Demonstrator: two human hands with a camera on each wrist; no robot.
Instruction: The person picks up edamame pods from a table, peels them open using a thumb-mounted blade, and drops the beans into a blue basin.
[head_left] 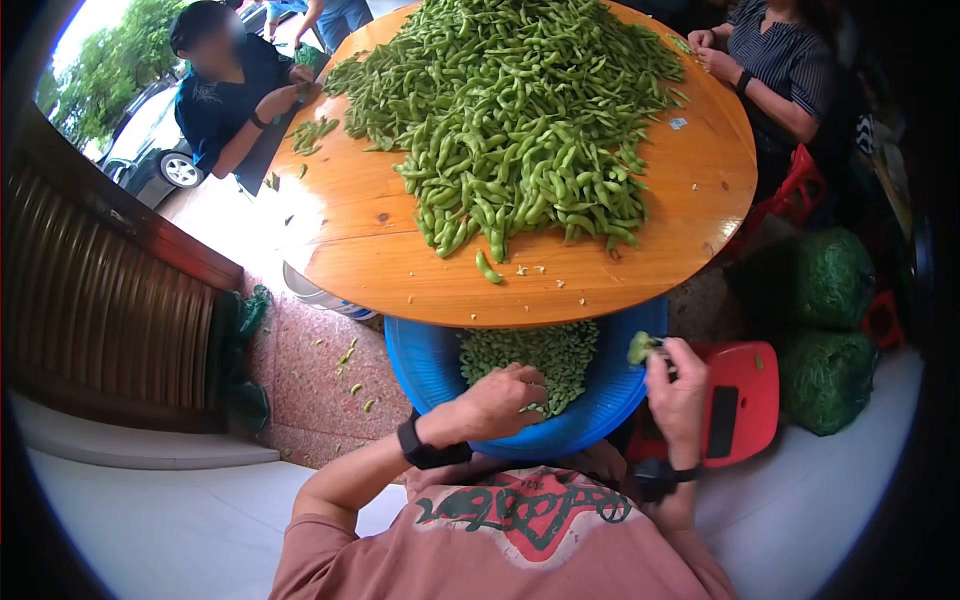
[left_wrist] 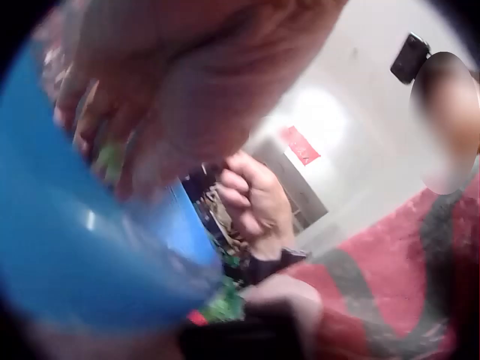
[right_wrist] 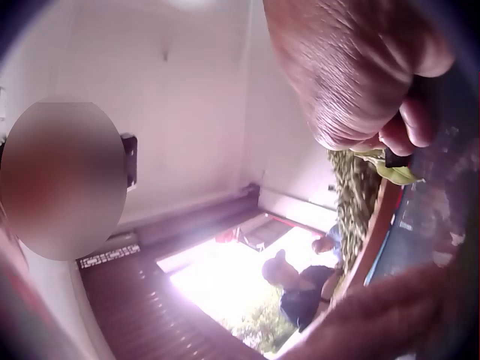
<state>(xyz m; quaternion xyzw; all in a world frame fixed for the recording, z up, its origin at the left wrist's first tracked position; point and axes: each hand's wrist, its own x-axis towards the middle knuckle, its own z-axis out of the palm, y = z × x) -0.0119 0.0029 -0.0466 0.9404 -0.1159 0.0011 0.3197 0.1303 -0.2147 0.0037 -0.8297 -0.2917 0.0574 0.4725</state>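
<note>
My left hand [head_left: 507, 398] hangs over the blue basin [head_left: 423, 378] with its fingers curled down. In the left wrist view a blurred bright green soybean piece [left_wrist: 111, 159] shows between those fingers. Shelled green soybeans [head_left: 560, 355] cover the bottom of the basin. Above the basin's right rim, my right hand [head_left: 680, 388] grips a limp green soybean pod [head_left: 641, 347] at its fingertips. A small dark object [right_wrist: 395, 158] shows by the fingers holding the pod; I cannot tell what it is.
A big heap of soybean pods [head_left: 530, 120] covers much of the round wooden table [head_left: 690, 220], which overhangs the basin. A red plastic stool [head_left: 760, 400] and green mesh sacks [head_left: 828, 380] stand at the right. Two people [head_left: 215, 100] [head_left: 775, 70] sit across the table.
</note>
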